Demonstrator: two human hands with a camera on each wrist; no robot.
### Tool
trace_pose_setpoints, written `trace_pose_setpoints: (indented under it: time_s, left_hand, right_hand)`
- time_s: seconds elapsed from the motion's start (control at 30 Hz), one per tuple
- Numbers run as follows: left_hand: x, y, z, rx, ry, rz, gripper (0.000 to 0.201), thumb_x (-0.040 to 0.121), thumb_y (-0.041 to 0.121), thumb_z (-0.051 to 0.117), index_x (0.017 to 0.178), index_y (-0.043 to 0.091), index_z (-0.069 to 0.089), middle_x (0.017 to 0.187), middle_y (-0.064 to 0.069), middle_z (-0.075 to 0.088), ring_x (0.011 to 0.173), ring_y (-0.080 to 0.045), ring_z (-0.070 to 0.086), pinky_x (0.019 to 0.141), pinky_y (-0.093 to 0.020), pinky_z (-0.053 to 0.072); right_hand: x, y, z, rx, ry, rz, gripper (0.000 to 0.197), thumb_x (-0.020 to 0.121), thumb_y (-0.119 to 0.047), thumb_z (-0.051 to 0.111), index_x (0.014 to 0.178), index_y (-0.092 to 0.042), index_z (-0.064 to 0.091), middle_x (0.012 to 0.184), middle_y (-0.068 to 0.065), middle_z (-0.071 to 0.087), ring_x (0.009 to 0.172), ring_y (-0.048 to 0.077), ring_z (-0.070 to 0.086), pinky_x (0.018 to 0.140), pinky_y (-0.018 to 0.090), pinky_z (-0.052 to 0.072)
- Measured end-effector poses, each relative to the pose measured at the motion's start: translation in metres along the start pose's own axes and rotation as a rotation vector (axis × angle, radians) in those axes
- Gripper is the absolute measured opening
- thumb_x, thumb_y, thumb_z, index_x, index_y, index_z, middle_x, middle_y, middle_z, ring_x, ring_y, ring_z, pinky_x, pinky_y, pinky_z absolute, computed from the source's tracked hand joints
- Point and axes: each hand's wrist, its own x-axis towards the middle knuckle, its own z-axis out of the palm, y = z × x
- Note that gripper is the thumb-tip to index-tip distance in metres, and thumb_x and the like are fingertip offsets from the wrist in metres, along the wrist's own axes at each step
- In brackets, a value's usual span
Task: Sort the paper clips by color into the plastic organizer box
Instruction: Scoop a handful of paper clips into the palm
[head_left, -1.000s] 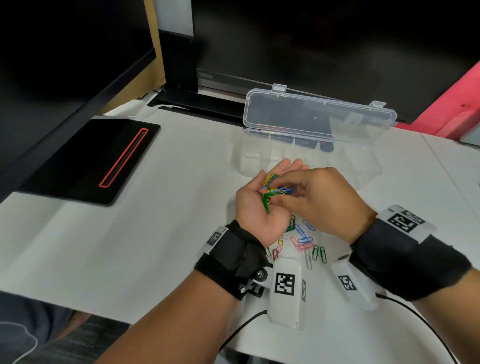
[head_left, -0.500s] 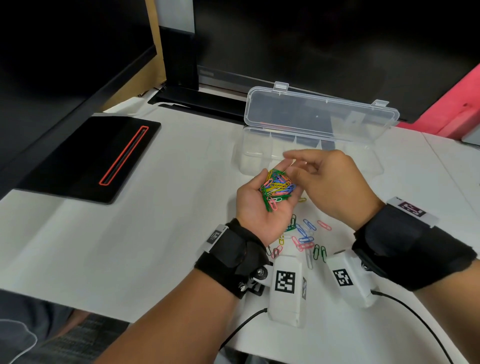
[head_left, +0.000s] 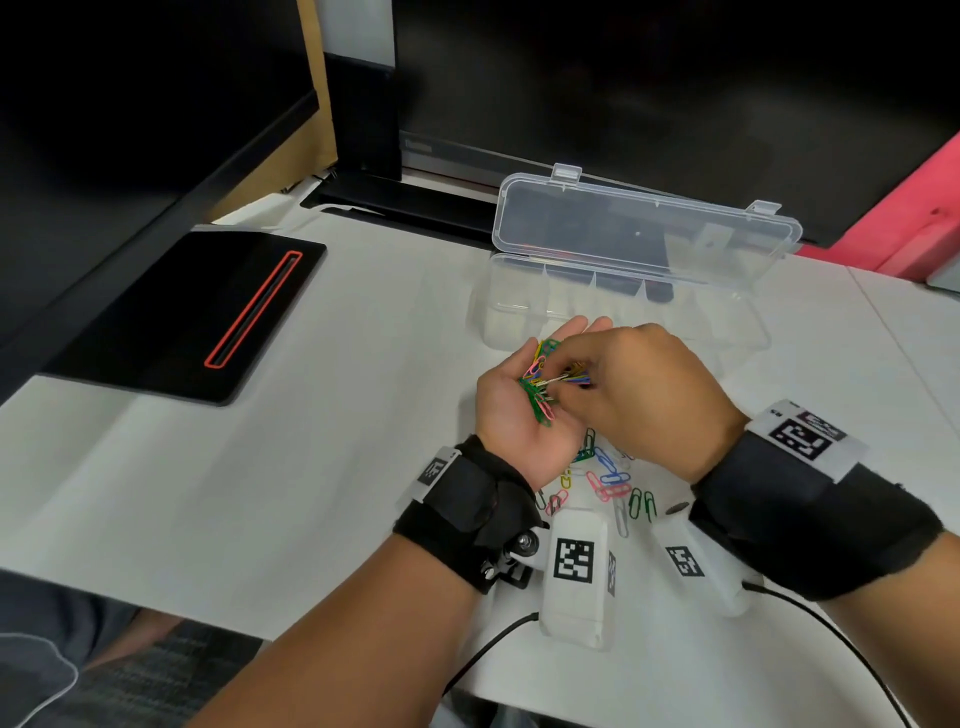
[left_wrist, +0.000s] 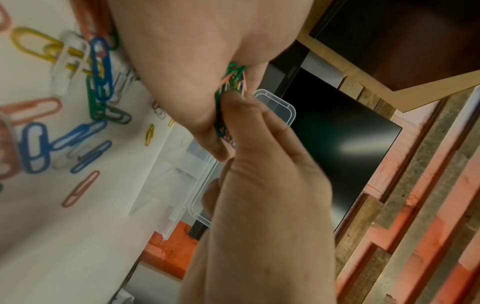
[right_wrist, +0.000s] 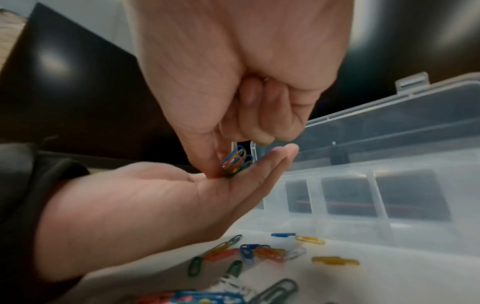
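My left hand (head_left: 506, 418) lies palm up above the white table, fingers nearly straight, carrying a small heap of mixed-colour paper clips (head_left: 540, 392). My right hand (head_left: 641, 395) reaches into that heap from the right, fingers curled, thumb and forefinger pinching clips (right_wrist: 236, 162). In the left wrist view the right thumb presses on the heap (left_wrist: 231, 82). More loose clips (head_left: 608, 478) lie on the table under both wrists. The clear organizer box (head_left: 519, 322) stands just beyond the hands with its lid (head_left: 644, 228) up. What lies in its compartments I cannot make out.
A black pad with a red-edged slot (head_left: 197, 312) lies at the left. A monitor stand base (head_left: 395, 195) and dark screens close off the back. A red object (head_left: 914, 208) sits at the far right. Cables run off the near table edge.
Half a second ago my right hand was raised toward the box, away from the heap. It has come back down into my left palm and pinches clips again. The left hand has barely moved.
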Motion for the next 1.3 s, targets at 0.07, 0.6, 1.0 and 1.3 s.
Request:
trace_pose_setpoints:
  time_s: [0.07,0.6,1.0,1.3]
  left_hand:
    - [0.001,0.000,0.000,-0.020,-0.007,0.014,0.043,0.102,0.026,0.030,0.124,-0.001,0.056,0.110,-0.020,0.068,0.095,-0.028,0.069,0.086,-0.035,0.055]
    - [0.003,-0.002,0.003,-0.140,-0.005,0.041,0.039,0.102,0.021,0.032,0.113,-0.005,0.058,0.108,-0.023,0.066,0.100,-0.032,0.063,0.091,-0.040,0.053]
    - [0.004,-0.002,-0.001,-0.028,0.001,0.029,0.042,0.102,0.024,0.030,0.116,-0.003,0.058,0.109,-0.022,0.066,0.103,-0.029,0.060,0.101,-0.034,0.039]
    - [0.008,-0.003,-0.003,-0.033,0.033,0.020,0.044,0.102,0.024,0.033,0.090,-0.001,0.068,0.085,-0.016,0.069,0.076,-0.024,0.068,0.089,-0.030,0.047]
  right_hand:
    - [0.002,0.006,0.000,0.167,0.004,0.056,0.011,0.081,-0.028,0.071,0.088,-0.036,0.075,0.067,-0.009,0.058,0.072,0.017,0.059,0.068,0.028,0.048]
    - [0.008,0.017,-0.013,1.197,-0.073,0.465,0.025,0.089,-0.015,0.051,0.065,-0.016,0.060,0.049,-0.007,0.045,0.036,0.006,0.024,0.038,0.017,0.014]
    - [0.013,0.021,-0.018,1.766,-0.292,0.535,0.041,0.094,-0.029,0.048,0.056,-0.020,0.034,0.048,-0.006,0.027,0.032,0.006,0.022,0.035,0.019,0.013]
    - [0.011,0.006,-0.015,1.230,-0.172,0.383,0.025,0.089,-0.027,0.065,0.074,-0.010,0.054,0.055,-0.002,0.028,0.040,0.008,0.020,0.038,0.018,0.013]
